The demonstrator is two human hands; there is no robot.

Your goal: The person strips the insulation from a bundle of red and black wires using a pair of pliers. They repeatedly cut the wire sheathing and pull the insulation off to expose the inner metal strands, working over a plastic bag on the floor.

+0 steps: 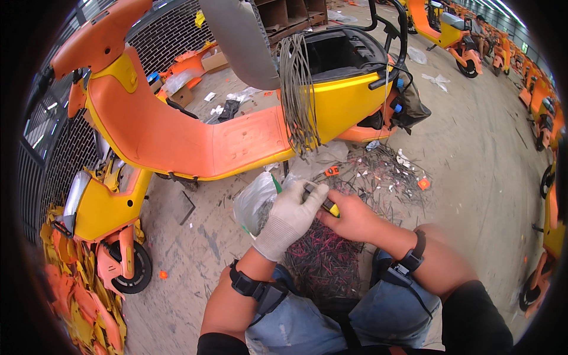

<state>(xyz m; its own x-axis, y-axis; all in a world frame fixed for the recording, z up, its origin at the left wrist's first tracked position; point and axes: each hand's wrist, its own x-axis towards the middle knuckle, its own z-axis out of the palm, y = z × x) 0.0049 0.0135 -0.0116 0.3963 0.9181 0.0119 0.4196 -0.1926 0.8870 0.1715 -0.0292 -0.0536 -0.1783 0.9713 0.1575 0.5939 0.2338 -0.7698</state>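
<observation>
My left hand [293, 208] wears a pale knit glove and pinches the dark front end of a utility knife [330, 207]. Around the knife's black-and-yellow rear end, my bare right hand [353, 217] is closed. The blade is hidden by the fingers. Below both hands lies a heap of black and red wire-sheath scraps [326, 257], between my knees. A clear plastic bag [255, 199] with a green edge sits just behind the left hand. Grey cables [298, 88] hang in a bundle over the side of the orange-and-yellow scooter [248, 137] before me.
The scooter's seat [242, 44] is tipped up beside an open storage bin [333, 55]. More scraps [381, 177] litter the concrete floor. Broken body panels [84, 301] pile up at left. Scooters [539, 102] line the right side, and a person [479, 33] sits far off.
</observation>
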